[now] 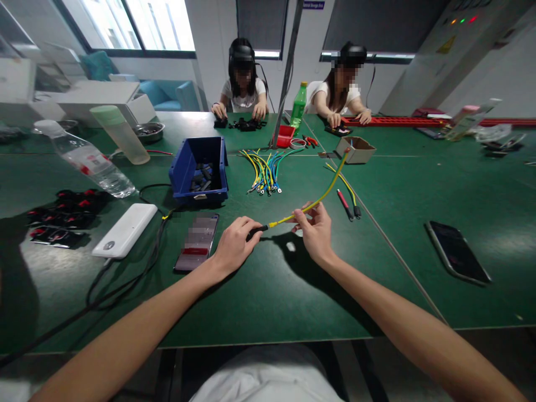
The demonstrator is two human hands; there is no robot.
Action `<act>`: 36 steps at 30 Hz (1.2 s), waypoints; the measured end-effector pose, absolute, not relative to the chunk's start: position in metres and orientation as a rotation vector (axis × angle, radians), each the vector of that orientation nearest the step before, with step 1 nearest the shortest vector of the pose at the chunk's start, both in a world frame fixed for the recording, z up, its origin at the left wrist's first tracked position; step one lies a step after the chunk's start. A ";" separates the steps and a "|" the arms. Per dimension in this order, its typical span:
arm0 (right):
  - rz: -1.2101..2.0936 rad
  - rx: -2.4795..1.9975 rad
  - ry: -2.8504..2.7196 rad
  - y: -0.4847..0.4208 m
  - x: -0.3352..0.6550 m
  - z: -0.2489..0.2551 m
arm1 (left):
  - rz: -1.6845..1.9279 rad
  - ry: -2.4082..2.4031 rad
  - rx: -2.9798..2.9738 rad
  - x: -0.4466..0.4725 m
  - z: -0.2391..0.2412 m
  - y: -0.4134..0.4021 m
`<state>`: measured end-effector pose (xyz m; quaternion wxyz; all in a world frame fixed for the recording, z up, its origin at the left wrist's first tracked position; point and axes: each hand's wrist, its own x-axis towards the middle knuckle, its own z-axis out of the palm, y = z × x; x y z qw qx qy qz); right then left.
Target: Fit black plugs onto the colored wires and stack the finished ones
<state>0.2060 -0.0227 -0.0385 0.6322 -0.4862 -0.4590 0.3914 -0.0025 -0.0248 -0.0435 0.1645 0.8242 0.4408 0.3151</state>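
Note:
My left hand [237,243] is closed on a small black piece [257,230], perhaps a connector housing; the fingers hide part of it. From its tip runs a yellow-green wire [330,187], which curves up and away to the right. My right hand [315,231] pinches this wire between thumb and fingers, a little right of the black piece. Beyond both hands lies a bunch of yellow, green and blue wires [263,170] with ring terminals. To the right, a yellow-and-black wire [349,188] ends in a black piece beside a red-and-black pen-like tool [345,205].
A blue bin [178,173] holds dark pieces. Phones [196,243] [457,251] lie on either side, with a white power bank [125,230] and black cables [157,251] at left. Bottles [94,162] [298,106], a cardboard box [362,152] and two people stand farther back.

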 end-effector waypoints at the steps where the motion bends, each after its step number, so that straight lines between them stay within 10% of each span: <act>1: 0.895 -1.107 -1.053 -0.023 0.206 -0.039 | 0.901 1.257 2.348 -0.002 -0.044 -0.025; 36: 0.936 -1.047 -1.124 -0.022 0.208 -0.040 | 0.909 1.147 2.371 -0.004 -0.044 -0.021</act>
